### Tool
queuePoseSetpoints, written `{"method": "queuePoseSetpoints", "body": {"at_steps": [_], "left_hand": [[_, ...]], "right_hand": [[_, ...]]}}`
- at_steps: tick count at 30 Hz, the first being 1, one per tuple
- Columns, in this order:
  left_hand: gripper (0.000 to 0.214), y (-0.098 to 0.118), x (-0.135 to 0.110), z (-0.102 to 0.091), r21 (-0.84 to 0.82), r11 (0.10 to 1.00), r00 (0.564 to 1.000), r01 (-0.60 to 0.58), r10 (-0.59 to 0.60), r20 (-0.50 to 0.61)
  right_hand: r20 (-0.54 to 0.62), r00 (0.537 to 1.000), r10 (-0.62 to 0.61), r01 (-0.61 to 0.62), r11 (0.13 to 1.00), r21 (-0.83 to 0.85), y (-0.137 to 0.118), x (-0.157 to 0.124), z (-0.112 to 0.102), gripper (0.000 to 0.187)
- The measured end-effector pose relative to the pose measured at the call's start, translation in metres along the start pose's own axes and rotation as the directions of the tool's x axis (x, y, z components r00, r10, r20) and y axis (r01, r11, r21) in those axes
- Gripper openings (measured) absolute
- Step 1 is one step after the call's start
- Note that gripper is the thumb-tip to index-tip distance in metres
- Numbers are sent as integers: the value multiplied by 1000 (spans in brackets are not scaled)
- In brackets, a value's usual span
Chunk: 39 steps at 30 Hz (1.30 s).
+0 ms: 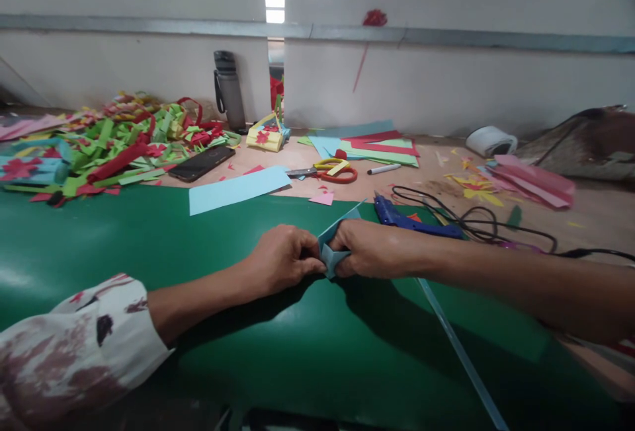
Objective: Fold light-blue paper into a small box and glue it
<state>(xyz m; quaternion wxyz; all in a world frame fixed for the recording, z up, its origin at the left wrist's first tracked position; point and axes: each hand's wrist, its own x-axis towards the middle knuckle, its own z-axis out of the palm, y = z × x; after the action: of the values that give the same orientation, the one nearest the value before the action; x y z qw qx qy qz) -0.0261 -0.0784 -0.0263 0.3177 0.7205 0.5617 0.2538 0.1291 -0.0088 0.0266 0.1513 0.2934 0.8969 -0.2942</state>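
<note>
A folded piece of light blue paper (333,258) is held between my two hands above the green table surface (218,365). My left hand (285,260) pinches its left edge between thumb and fingers. Curled around its right side is my right hand (370,249), with some fingers tucked inside the fold and their tips hidden. Just beyond them lies a flat light blue paper strip (241,190). A blue glue gun (414,218) rests near my right wrist, and a clear glue stick (461,352) extends from below that forearm.
Scissors (330,172), a marker (384,169), a phone (202,163) and coloured sheets (367,143) lie behind. A heap of paper scraps (124,143) fills the left, beside a grey bottle (231,94). The black cord (476,219) loops at right, near a white roll (491,141).
</note>
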Motion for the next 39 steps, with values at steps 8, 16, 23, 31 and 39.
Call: {"method": "queuePoseSetpoints", "body": {"at_steps": [8,16,23,31,39], "left_hand": [[21,2,1,-6,-46,998,999,-37,38,27],[18,0,6,-21,-280,959,999,40,-32,34],[26,-10,10,-31,-529,835,985,154,-88,149],[24,-14,13,-32,-757,629,981,177,-49,189],[21,-12,12,-30,-835,504,973,221,-57,223]], "right_hand": [[-12,1000,-12,11,999,-52,-8,-3,-7,12],[-380,916,-130,12,955,-296,-13,-24,-20,12],[-856,487,-173,117,984,-133,5,-58,-13,24],[-823,553,130,161,953,258,41,-57,18,16],[-740,662,119,319,849,422,44,-52,25,21]]}}
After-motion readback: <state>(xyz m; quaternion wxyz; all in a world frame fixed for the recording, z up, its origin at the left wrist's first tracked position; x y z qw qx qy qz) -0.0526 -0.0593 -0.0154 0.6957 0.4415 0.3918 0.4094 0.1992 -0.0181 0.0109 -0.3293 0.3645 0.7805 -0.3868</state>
